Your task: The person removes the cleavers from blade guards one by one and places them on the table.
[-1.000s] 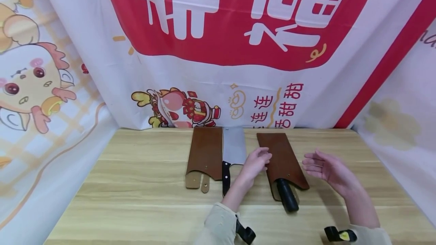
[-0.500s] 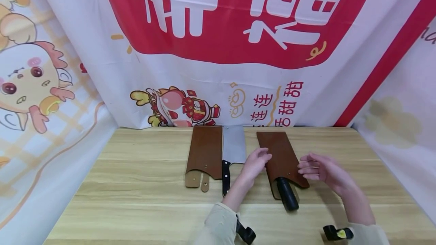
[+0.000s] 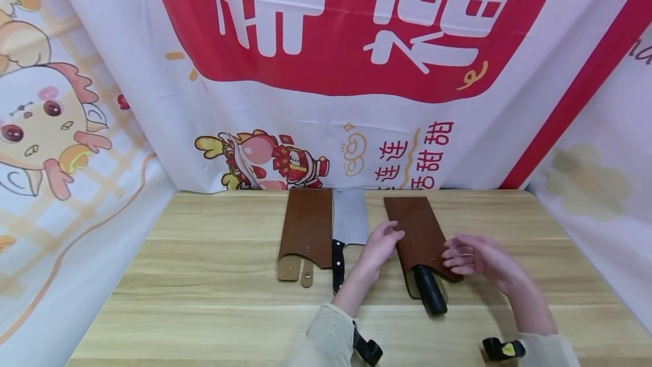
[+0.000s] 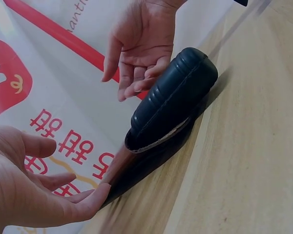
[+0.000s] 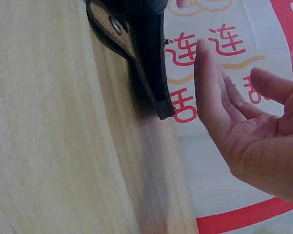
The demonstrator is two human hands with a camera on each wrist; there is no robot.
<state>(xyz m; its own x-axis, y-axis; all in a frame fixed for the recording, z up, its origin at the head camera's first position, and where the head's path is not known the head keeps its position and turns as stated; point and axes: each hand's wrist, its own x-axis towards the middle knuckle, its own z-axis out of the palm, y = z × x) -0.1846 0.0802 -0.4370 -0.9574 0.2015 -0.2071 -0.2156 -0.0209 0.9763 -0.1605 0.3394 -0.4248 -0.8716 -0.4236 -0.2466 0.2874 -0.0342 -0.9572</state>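
Observation:
A brown leather knife sheath [image 3: 415, 228] lies slightly slanted on the table, with a black handle [image 3: 430, 290] sticking out of its near end. The blade inside is hidden. At the sheath's left edge is my left hand [image 3: 379, 248], fingers loosely bent; in the left wrist view its fingertips seem to touch the edge. My right hand [image 3: 479, 259] hovers by the sheath's right edge, holding nothing. The right wrist view shows a gap between the right hand [image 5: 249, 117] and the sheath's open end [image 5: 154, 78].
Left of my left hand, a cleaver [image 3: 350, 217] with a riveted black handle lies bare beside a second brown sheath [image 3: 307, 225]. That sheath has a light strap [image 3: 307, 273]. The wooden table [image 3: 214, 276] meets a printed cloth [image 3: 285, 101] at its back and sides.
My right hand has moved left, closer to the right-hand sheath's edge. The left hand has barely shifted, and the sheaths and cleaver stay where they were.

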